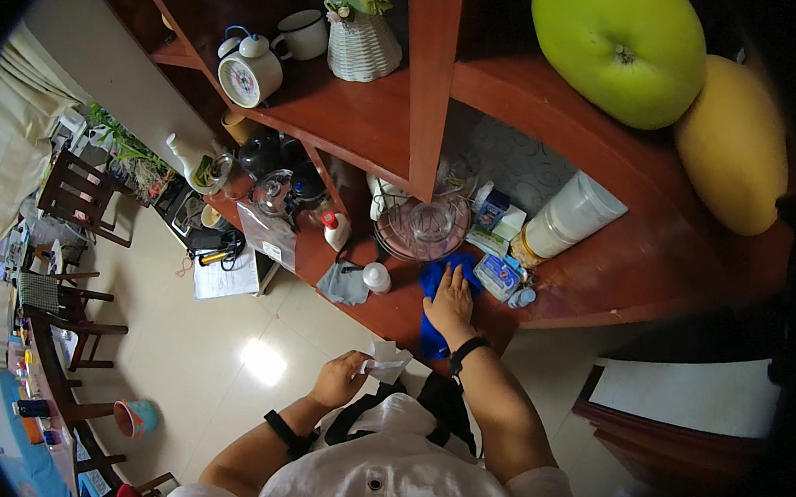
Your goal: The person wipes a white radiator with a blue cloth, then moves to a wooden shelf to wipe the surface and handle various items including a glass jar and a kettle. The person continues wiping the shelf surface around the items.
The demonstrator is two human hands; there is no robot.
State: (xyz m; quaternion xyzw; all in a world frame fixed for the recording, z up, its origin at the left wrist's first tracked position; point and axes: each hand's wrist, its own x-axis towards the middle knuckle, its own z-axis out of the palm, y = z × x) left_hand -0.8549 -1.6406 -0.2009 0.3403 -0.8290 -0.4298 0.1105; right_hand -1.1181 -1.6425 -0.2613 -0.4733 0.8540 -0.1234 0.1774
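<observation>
My right hand lies palm down over a bunched blue cloth on the reddish wooden counter, its fingers pressing into the folds. My left hand is in front of my body, below the counter edge, holding folded white paper or tissue. Just beyond the blue cloth stands a round wire rack with glassware on a pinkish base. Right of the cloth lies a clear plastic box with a blue label. A small white-capped bottle and a grey cloth are to its left.
A tall clear canister leans right of the rack. Above it, a green fruit and a yellow fruit sit on a shelf. An alarm clock and white wicker vase occupy the upper shelf. A red-capped bottle stands left.
</observation>
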